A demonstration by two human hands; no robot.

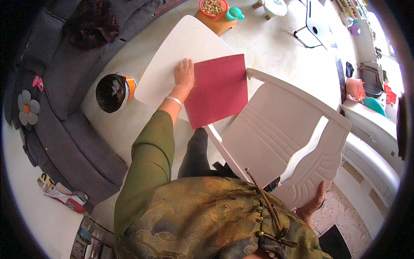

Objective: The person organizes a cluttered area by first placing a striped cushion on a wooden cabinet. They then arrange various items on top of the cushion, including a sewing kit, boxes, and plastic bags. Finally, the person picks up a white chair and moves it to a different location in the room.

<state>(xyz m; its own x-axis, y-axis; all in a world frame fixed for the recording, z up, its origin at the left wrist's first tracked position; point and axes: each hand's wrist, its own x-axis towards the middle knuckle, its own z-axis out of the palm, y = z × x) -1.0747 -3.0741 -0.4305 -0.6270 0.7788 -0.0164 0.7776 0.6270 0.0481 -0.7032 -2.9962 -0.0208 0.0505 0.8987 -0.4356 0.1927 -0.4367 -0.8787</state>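
Note:
My left hand [184, 73] is at the left edge of a dark red square sheet [218, 90], fingers close together, above a white tabletop [181, 42]. Its thumb is hidden, so I cannot tell whether it grips the sheet or rests there. The sheet reaches past the table towards a white plastic chair [265, 119]. At the lower right, my right hand [311, 205] holds the edge of the chair's moulded backrest, thumb on the near face, with its other fingers mostly out of sight.
A lined bin [111, 93] stands left of the table, near a grey sofa [61, 81]. Beyond the table, an orange stool [216, 24] carries a red bowl of peanuts [212, 7] and a green cup [234, 14]. A folding table [315, 22] stands at the upper right.

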